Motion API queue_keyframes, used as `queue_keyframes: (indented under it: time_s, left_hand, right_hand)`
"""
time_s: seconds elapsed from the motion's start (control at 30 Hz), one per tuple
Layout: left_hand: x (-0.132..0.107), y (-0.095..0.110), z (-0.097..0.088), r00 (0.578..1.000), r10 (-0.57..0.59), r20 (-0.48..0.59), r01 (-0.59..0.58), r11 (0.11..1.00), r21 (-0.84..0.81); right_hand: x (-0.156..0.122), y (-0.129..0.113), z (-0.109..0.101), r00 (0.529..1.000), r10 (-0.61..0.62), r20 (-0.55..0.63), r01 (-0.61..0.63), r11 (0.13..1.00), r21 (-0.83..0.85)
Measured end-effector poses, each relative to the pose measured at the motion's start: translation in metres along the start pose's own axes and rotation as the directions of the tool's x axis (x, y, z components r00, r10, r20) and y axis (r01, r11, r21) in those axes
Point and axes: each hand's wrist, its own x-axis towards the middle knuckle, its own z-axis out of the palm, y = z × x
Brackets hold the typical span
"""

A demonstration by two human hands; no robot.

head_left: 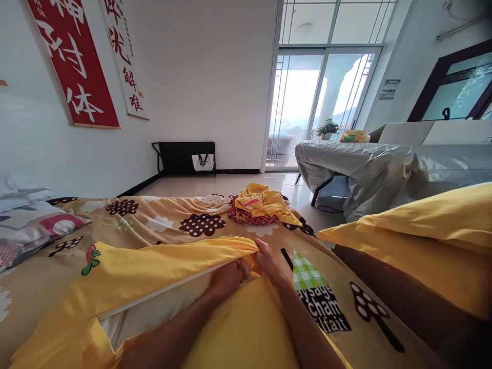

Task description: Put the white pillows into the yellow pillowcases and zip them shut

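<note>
A patterned bedspread [172, 225] fills the view. On it, from nine o'clock to centre, lies a yellow pillowcase [154, 261], a white pillow [142, 312] showing at its mouth. My left hand [228, 277] and right hand [269, 261] both pinch its hem at centre. If either grip loosens, I judge the cloth may slip off.

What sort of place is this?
Probably a bedroom: a patterned bedsheet, pillows at its left, a sliding glass door, and the left hand and right hand gripping a yellow pillowcase.
</note>
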Motion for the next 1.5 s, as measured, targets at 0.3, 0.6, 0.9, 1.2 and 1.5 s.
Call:
queue_keyframes:
  time_s: [0.3, 0.6, 0.9, 1.2, 1.5]
  left_hand:
    - [-0.002, -0.011, 0.005, 0.994, -0.012, -0.11, 0.005, 0.998, -0.063]
    - [-0.021, 0.0, -0.006, 0.988, 0.117, -0.103, -0.129, 0.983, -0.127]
    - [-0.011, -0.003, -0.008, 0.997, -0.054, 0.049, 0.063, 0.975, -0.215]
    - [-0.018, 0.0, -0.013, 0.969, 0.247, -0.002, -0.246, 0.963, -0.113]
    - [-0.019, -0.003, -0.004, 0.943, 0.325, -0.069, -0.327, 0.945, -0.02]
  right_hand:
    - [-0.001, 0.003, 0.002, 0.998, -0.055, 0.028, 0.052, 0.995, 0.087]
    - [-0.001, -0.004, -0.025, 0.965, -0.071, 0.252, 0.066, 0.997, 0.028]
    - [-0.01, -0.024, -0.03, 0.986, -0.059, 0.156, 0.094, 0.969, -0.227]
    - [-0.005, -0.018, -0.022, 0.987, -0.035, 0.156, 0.025, 0.997, 0.067]
    - [-0.006, -0.024, -0.019, 0.99, -0.038, 0.138, 0.002, 0.968, 0.252]
